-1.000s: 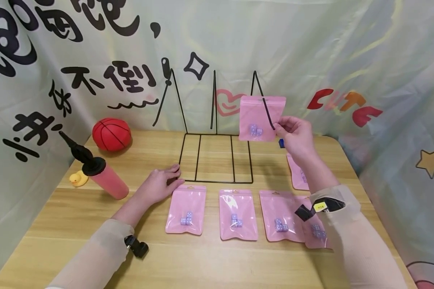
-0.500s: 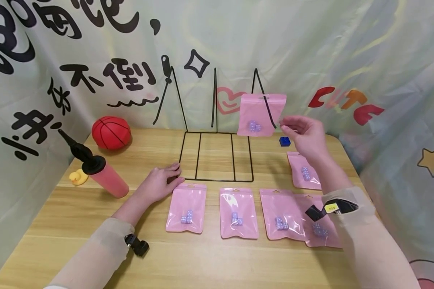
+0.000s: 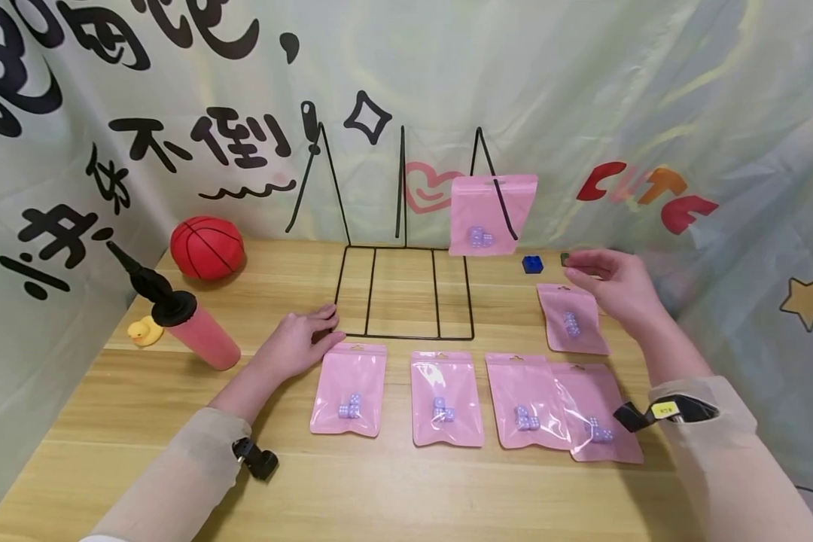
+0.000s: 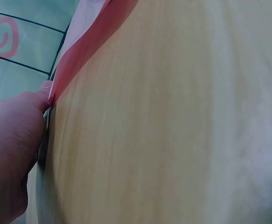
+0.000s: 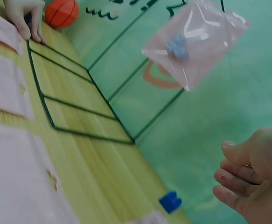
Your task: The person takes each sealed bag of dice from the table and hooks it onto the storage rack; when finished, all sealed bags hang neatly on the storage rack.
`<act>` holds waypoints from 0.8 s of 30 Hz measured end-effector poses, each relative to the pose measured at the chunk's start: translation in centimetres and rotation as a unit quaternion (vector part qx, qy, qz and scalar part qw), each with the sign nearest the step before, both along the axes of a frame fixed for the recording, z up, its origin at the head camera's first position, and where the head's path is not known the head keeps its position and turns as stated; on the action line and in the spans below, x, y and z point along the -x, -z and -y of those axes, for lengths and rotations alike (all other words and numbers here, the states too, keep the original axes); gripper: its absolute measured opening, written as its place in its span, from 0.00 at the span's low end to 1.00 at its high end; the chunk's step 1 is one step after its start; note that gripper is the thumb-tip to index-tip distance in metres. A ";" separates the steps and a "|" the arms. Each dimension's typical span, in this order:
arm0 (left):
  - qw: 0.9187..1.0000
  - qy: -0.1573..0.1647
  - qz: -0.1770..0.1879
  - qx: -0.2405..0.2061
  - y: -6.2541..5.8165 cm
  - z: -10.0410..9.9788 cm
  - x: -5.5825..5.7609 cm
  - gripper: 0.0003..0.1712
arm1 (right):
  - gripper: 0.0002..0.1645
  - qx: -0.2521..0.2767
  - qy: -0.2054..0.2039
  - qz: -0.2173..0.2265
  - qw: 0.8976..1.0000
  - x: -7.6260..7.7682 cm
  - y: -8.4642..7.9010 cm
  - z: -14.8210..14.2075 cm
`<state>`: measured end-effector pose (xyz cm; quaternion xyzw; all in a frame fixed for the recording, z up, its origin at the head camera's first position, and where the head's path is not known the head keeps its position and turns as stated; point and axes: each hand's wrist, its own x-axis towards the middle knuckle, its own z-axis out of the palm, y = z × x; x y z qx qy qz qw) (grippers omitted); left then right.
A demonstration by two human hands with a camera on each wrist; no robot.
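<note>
My left hand [image 3: 302, 342] rests at the front left corner of the black wire display rack [image 3: 406, 339], fingertips and thumb right at its base. A pink zip pouch [image 3: 493, 203] with lilac dice inside hangs on the rack's right hook. My right hand [image 3: 613, 282] is apart from it, farther right, with relaxed fingers and nothing held. Under that hand lies a pink pouch [image 3: 569, 320] with dice. In the right wrist view the hanging pouch [image 5: 196, 44] is tilted and the right hand [image 5: 254, 177] has loosely bent fingers. The rack's left and middle hooks bear nothing.
More pink pouches [image 3: 348, 391] lie in a row along the front, the two at the right overlapping. A blue toy brick [image 3: 532, 264] and a small green piece [image 3: 565, 259] are at the back right. A red ball [image 3: 207, 248], pink pump [image 3: 206, 339] and yellow duck [image 3: 145, 331] stand left.
My right hand has let go of the hanging pouch and moved right and down, away from the rack. The pouch stays on the hook. The left hand has stayed in place.
</note>
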<state>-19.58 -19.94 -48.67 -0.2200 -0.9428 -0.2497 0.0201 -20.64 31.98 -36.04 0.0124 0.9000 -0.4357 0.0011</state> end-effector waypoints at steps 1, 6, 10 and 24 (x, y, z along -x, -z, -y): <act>1.000 0.001 -0.001 0.000 0.0 0.0 0.0 0.29 | 0.30 -0.002 0.003 0.005 1.000 0.0 0.2 -0.5; 1.000 0.005 -0.007 -0.003 -0.1 0.0 0.0 0.28 | 0.32 -0.024 0.016 0.035 0.999 -0.3 1.3 -2.6; 1.000 0.003 -0.007 -0.002 -0.1 0.0 0.0 0.28 | 0.33 -0.049 0.019 0.056 0.997 -0.5 2.3 -4.2; 1.000 0.005 -0.008 -0.005 -0.3 -0.1 -0.2 0.28 | 0.42 -0.078 0.069 0.143 0.984 -0.4 6.5 -6.4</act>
